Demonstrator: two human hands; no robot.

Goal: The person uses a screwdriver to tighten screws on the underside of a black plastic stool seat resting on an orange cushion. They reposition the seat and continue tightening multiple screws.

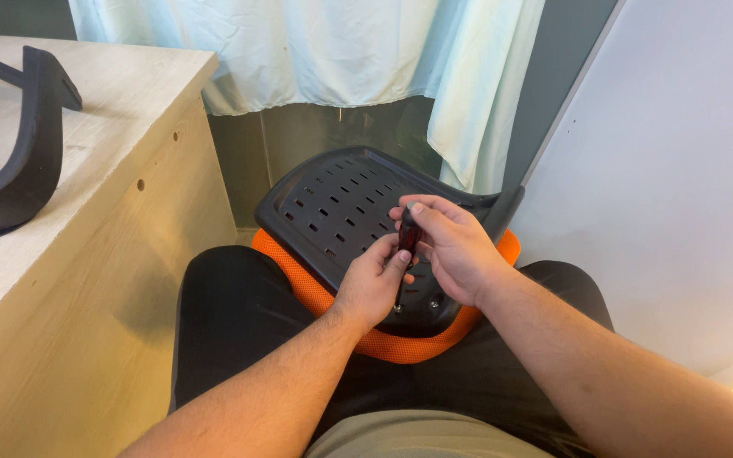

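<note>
A black slotted plastic chair part (332,203) with an orange mesh cushion (400,346) under it rests on my lap. My right hand (456,246) is wrapped around the dark red handle of a screwdriver (408,233), held upright over the part's near edge. My left hand (375,280) pinches the lower end of the screwdriver with thumb and fingers and touches the plastic. The tool's tip is hidden behind my left hand. Small screw holes show on the plastic (433,303) just below my hands.
A light wooden table (112,144) stands at the left, with a curved black plastic piece (23,153) lying on it. A pale curtain (341,51) hangs at the back. A white wall panel (672,187) fills the right side.
</note>
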